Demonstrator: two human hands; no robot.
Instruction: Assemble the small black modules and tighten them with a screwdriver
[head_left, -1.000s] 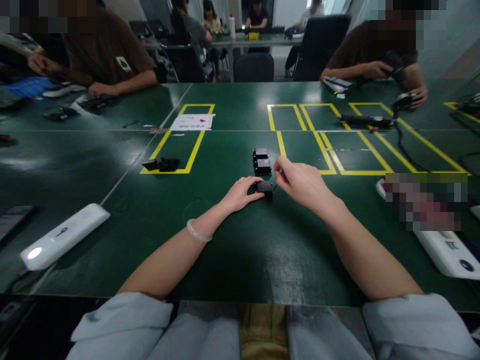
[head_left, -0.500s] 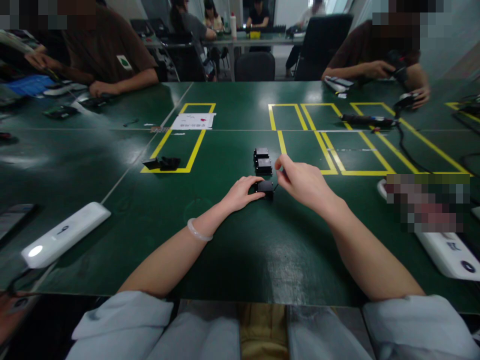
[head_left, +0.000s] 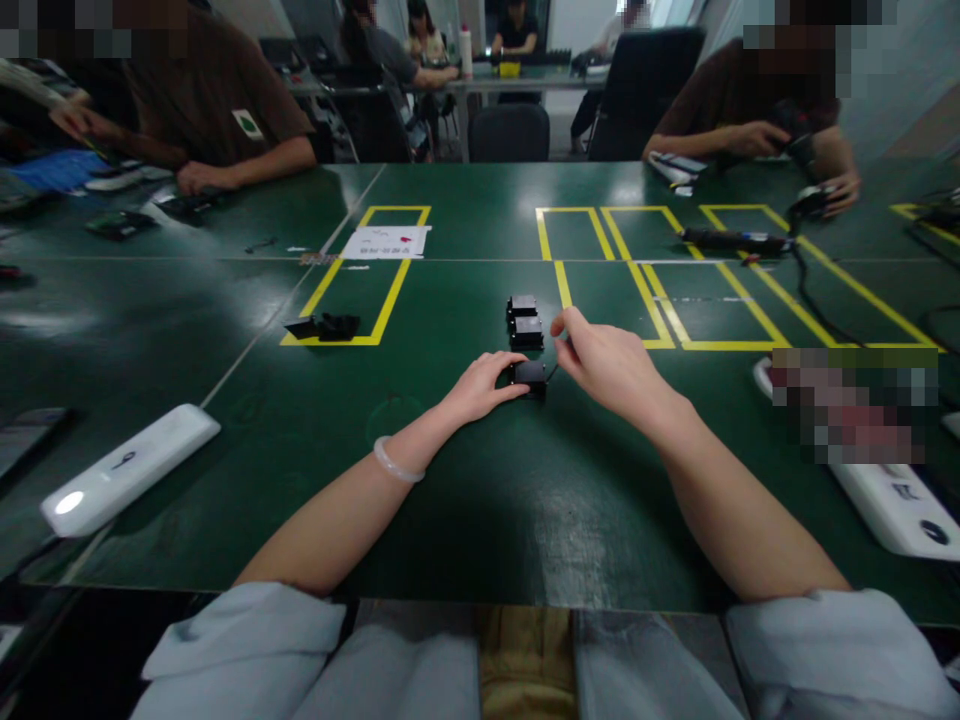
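My left hand (head_left: 480,388) grips a small black rectangular block (head_left: 531,375) at its left end, with thumb and fingers on either side of it. The block rests on the green table. My right hand (head_left: 600,360) is closed in a pinch just to the right of the block. From its fingertips a thin dark rod (head_left: 553,373) slants down to the block's right end; its kind is too small to make out. Two similar black blocks, a nearer one (head_left: 527,332) and a farther one (head_left: 523,306), stand close together just beyond.
Yellow tape rectangles mark the green table (head_left: 465,500). A paper sheet (head_left: 386,242) and a black object (head_left: 324,327) lie left. White devices lie at left (head_left: 135,470) and right (head_left: 892,510). Across the table, two people handle things; a black cylindrical tool (head_left: 735,241) lies near one.
My hands, the block and the rod hold nearly the same place. At the lower left edge, a hand seen before is gone from view.
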